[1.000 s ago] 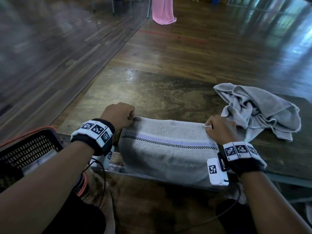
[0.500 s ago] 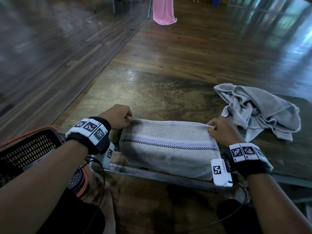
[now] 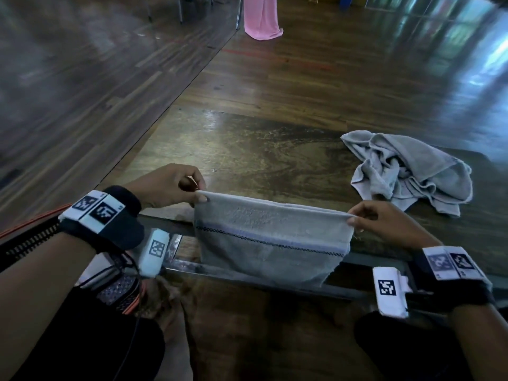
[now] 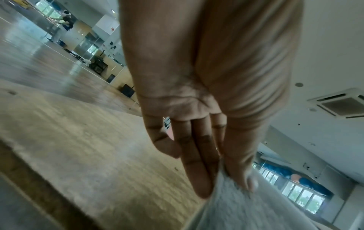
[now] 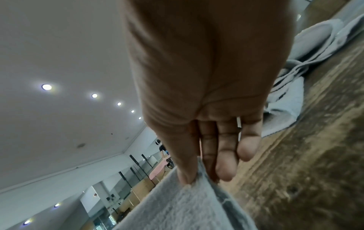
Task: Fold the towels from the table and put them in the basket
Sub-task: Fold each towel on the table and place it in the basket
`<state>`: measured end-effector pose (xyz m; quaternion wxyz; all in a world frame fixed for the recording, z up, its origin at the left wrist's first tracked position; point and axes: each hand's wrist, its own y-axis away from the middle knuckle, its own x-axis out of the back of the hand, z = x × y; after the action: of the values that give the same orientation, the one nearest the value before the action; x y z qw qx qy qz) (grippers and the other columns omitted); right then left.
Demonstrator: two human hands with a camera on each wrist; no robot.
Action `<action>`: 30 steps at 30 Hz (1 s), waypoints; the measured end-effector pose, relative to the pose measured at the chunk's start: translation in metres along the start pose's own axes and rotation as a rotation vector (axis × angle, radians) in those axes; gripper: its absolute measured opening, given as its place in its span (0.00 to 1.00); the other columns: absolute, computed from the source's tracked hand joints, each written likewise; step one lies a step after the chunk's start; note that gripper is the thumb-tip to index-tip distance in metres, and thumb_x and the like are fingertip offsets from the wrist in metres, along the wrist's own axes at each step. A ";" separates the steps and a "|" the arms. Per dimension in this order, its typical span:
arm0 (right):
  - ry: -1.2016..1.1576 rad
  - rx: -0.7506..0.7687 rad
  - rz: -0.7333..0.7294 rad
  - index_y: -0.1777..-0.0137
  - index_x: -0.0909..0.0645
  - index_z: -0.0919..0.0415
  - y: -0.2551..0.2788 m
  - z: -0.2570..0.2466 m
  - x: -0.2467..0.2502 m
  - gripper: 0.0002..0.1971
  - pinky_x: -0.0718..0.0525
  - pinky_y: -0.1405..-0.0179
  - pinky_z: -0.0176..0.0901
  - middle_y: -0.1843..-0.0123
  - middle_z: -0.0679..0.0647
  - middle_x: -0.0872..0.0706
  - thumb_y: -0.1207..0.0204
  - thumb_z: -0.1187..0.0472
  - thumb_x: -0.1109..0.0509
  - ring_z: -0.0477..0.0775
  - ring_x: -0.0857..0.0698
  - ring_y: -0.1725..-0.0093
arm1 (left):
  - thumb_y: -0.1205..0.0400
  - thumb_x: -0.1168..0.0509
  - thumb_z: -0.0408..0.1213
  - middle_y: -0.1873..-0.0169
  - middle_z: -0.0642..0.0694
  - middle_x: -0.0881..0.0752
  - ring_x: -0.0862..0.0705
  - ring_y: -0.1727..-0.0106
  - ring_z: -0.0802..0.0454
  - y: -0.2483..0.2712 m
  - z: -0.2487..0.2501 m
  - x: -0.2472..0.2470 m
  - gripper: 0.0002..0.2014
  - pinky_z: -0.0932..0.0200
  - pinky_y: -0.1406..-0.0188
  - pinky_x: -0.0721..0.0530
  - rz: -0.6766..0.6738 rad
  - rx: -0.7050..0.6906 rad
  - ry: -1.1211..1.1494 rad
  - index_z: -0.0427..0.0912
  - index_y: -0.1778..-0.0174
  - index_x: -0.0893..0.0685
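A grey towel with a purple stripe (image 3: 269, 232) hangs folded over the table's near edge, held taut by its top edge. My left hand (image 3: 199, 195) pinches its top left corner (image 4: 232, 194) between thumb and fingers. My right hand (image 3: 354, 220) pinches the top right corner (image 5: 195, 191) the same way. A second grey towel (image 3: 409, 171) lies crumpled on the table to the right, also showing in the right wrist view (image 5: 307, 59). The black mesh basket with an orange rim (image 3: 35, 229) sits low at the left, mostly hidden by my left arm.
The wooden table (image 3: 261, 149) stretches ahead, with a metal rail (image 3: 247, 273) along its near edge. Glossy wood floor lies beyond. A pink cloth (image 3: 262, 20) hangs far back. My knees are below the table edge.
Both hands have lifted the striped towel's top edge off the table and drawn it toward me, so it now hangs taut between them instead of lying flat.
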<state>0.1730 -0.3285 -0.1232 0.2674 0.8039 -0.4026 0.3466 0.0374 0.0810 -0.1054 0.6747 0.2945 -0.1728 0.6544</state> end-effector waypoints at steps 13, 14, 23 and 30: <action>-0.314 0.115 0.332 0.60 0.17 0.51 0.081 -0.034 0.007 0.09 0.19 0.68 0.24 0.63 0.52 0.12 0.27 0.67 0.28 0.37 0.16 0.69 | 0.24 0.28 0.36 0.71 0.50 0.13 0.16 0.72 0.55 0.084 0.035 -0.013 0.06 0.66 0.77 0.21 0.233 -0.162 0.223 0.44 0.59 0.20; -0.304 0.124 0.329 0.59 0.17 0.51 0.084 -0.039 0.011 0.08 0.18 0.68 0.25 0.62 0.52 0.12 0.27 0.66 0.28 0.37 0.15 0.68 | 0.23 0.29 0.36 0.69 0.49 0.13 0.15 0.71 0.56 0.087 0.041 -0.012 0.04 0.67 0.78 0.20 0.247 -0.138 0.261 0.44 0.58 0.19; -0.263 0.211 0.337 0.57 0.19 0.54 0.101 -0.077 0.051 0.07 0.17 0.58 0.50 0.59 0.63 0.14 0.26 0.68 0.29 0.55 0.17 0.61 | 0.24 0.29 0.34 0.68 0.43 0.09 0.10 0.65 0.50 0.105 0.071 0.007 0.04 0.66 0.75 0.17 0.265 -0.130 0.332 0.36 0.61 0.16; -0.273 0.201 0.306 0.56 0.18 0.55 0.112 -0.082 0.061 0.08 0.18 0.66 0.25 0.62 0.54 0.13 0.26 0.70 0.30 0.38 0.16 0.67 | 0.35 0.24 0.36 0.67 0.39 0.09 0.10 0.64 0.49 0.120 0.074 0.020 0.08 0.64 0.66 0.12 0.318 -0.228 0.381 0.38 0.65 0.14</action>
<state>0.0788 -0.3580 -0.0082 0.0732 0.7956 -0.5156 0.3096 -0.0680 0.0466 -0.0153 0.6126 0.0572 -0.1592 0.7721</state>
